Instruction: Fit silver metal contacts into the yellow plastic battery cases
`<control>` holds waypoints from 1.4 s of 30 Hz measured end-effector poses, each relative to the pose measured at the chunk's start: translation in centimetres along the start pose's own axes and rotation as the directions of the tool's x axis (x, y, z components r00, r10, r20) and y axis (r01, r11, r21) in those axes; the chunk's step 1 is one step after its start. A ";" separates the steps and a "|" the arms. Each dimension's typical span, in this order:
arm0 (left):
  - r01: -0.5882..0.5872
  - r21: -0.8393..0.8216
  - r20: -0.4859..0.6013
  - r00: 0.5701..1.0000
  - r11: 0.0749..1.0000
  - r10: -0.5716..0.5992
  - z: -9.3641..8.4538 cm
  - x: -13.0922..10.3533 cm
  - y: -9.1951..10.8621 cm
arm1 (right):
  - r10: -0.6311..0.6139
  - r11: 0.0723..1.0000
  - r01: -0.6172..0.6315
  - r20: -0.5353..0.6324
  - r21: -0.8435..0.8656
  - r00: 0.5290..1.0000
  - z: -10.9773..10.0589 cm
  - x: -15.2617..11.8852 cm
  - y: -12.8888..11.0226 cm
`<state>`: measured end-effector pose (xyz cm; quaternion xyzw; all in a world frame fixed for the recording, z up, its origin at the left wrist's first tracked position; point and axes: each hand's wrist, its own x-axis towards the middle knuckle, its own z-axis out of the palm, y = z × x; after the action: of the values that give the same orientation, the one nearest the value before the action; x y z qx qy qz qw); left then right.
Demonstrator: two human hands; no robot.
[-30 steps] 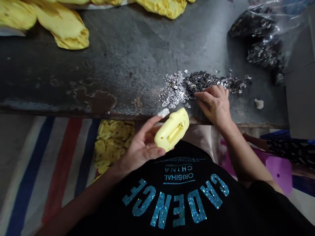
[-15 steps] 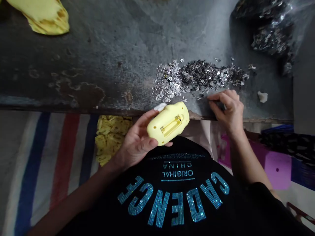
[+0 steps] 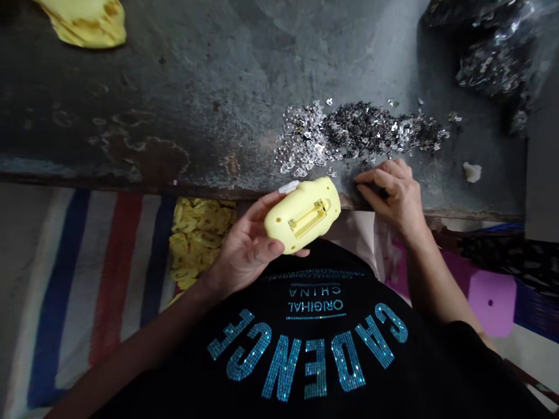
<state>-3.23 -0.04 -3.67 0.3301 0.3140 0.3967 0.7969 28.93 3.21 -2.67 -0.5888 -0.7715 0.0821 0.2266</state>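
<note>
My left hand (image 3: pixel 251 247) grips a yellow plastic housing (image 3: pixel 279 224) with a long battery slot facing up; metal contacts show at the slot's ends. White wrapping (image 3: pixel 289 187) covers a fingertip beside the housing. Just right of it, my right hand (image 3: pixel 393 195) is at the table's front edge, thumb and index finger pinched together. Whatever may be between those fingertips is too small to make out. Behind both hands a heap of small metal battery contacts (image 3: pixel 367 131) is spread over the dark table (image 3: pixel 209 75).
A clear bag of metal pieces (image 3: pixel 493 64) sits at the back right, near a white lump (image 3: pixel 472 171). Another yellow piece (image 3: pixel 94 26) lies at the far left. Below the table edge are a pile of yellow parts (image 3: pixel 196 238) and a purple stool (image 3: pixel 493 302).
My right hand has shifted left, away from the pile's front and closer to the yellow housing. The housing stays in my left hand at nearly the same tilt. The camera view moved slightly.
</note>
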 end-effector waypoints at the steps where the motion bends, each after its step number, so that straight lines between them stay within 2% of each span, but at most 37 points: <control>1: 0.006 -0.008 0.008 1.000 1.000 -0.006 0.0 0.1 0.0 | 0.011 1.000 -0.011 0.002 0.027 1.000 -0.1 -0.3 0.1; 7: 0.010 -0.079 0.044 0.999 0.997 -0.007 0.4 0.7 -0.1 | 0.076 0.994 -0.071 -0.053 0.083 0.996 -0.1 -1.0 0.3; 11: 0.046 -0.050 0.025 0.999 0.998 -0.044 1.3 0.7 0.0 | 0.042 0.970 -0.024 -0.071 0.240 0.997 -1.5 -1.3 -2.1; 15: 0.062 -0.066 0.035 0.998 0.996 -0.059 2.3 0.7 0.3 | -0.076 0.923 0.098 -0.075 0.372 0.994 -3.2 -1.7 -4.9; 23: 0.055 -0.083 0.033 0.998 0.995 -0.053 3.7 0.3 0.9 | -0.151 0.949 0.153 -0.030 0.277 0.988 -4.1 -2.3 -6.8; 32: 0.074 -0.088 0.013 0.997 0.993 -0.074 3.6 0.0 0.5 | -0.198 0.976 0.193 0.044 0.105 0.979 -4.9 -2.6 -8.2; 36: 0.076 -0.121 0.034 0.997 0.990 -0.072 3.4 0.1 0.4 | -0.203 0.976 0.201 0.022 0.079 0.979 -4.8 -2.9 -8.5; 42: 0.060 -0.140 0.045 0.998 0.988 -0.054 3.4 0.2 0.3 | -0.141 0.980 0.152 -0.089 0.128 0.986 -4.6 -3.9 -8.9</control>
<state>-0.63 -0.68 -1.47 0.2717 0.2782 0.3881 0.8355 24.05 -3.67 3.91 -0.5164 -0.7960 0.0937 0.3015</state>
